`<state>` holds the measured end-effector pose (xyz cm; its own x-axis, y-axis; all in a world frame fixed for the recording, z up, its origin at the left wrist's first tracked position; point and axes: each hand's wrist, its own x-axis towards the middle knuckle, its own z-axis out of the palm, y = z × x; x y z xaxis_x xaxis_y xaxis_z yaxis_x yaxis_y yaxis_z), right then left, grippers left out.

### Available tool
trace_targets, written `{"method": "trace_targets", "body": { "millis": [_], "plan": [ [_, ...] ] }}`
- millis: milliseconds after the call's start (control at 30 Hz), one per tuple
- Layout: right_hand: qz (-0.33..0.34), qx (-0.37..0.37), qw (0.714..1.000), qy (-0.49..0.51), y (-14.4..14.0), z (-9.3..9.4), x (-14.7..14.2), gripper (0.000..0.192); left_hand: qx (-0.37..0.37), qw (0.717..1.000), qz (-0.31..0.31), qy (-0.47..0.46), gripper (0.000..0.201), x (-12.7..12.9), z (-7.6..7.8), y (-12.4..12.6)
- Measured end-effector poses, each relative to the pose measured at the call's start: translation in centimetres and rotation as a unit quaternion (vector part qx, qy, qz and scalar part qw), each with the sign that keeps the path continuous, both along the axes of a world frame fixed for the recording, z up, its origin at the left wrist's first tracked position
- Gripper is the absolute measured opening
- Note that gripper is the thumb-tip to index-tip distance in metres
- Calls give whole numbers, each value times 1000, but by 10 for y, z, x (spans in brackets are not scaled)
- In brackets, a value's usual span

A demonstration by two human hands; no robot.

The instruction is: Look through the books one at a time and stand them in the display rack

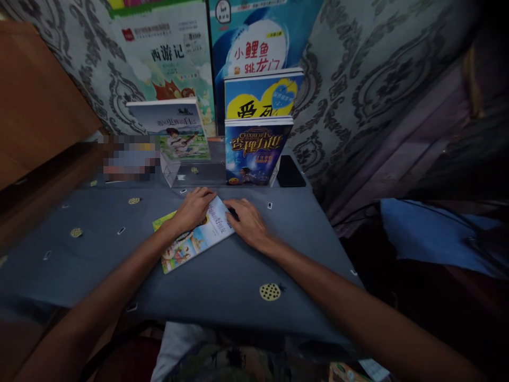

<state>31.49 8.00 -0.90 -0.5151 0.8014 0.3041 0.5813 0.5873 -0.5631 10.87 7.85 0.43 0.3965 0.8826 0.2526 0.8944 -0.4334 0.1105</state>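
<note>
A thin paperback book point(217, 225) lies tilted on the blue-grey tablecloth, its cover light blue and white with a green and yellow end. Across its upper edge rests my left hand point(194, 208), fingers bent together over the edge. My right hand point(248, 223) grips the book's right corner, thumb on the near side and fingers curled beyond it. Just behind my hands stands a clear display stand point(199, 175). It bears a green and grey picture-cover book point(185, 140) at left and a dark blue book point(254, 154) at right.
A yellow and blue book point(234, 95) stands behind the dark blue one. Two large books, one pale green point(170, 40) and one teal point(302, 26), lean at the back. A black phone-like slab point(291, 171) lies right of the stand. A brown wooden panel point(40, 106) is at left.
</note>
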Motion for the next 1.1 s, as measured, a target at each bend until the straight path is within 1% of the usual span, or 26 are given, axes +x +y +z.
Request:
{"method": "trace_targets", "body": {
  "millis": [133,267,433,600,767,933,1100],
  "plan": [
    [-8,-32,999,33,2,-2,1,41,10,1000,-16,-1,42,8,3,-7],
    [-7,-49,995,87,5,-5,3,45,-10,998,-59,6,42,17,8,-19],
    [-24,-78,984,157,14,-10,6,40,-25,994,-108,-16,38,26,13,-34],
    [-20,-121,969,217,19,-9,6,33,-38,989,-143,-21,30,37,16,-50],
    [-14,-148,953,263,18,-7,9,31,-29,991,-131,8,28,46,15,-58],
    [1,-180,932,313,8,-7,24,28,3,994,-97,53,22,53,13,-62],
    [5,-199,932,304,-1,-5,35,28,21,991,-90,94,21,58,13,-64]
  ]
}}
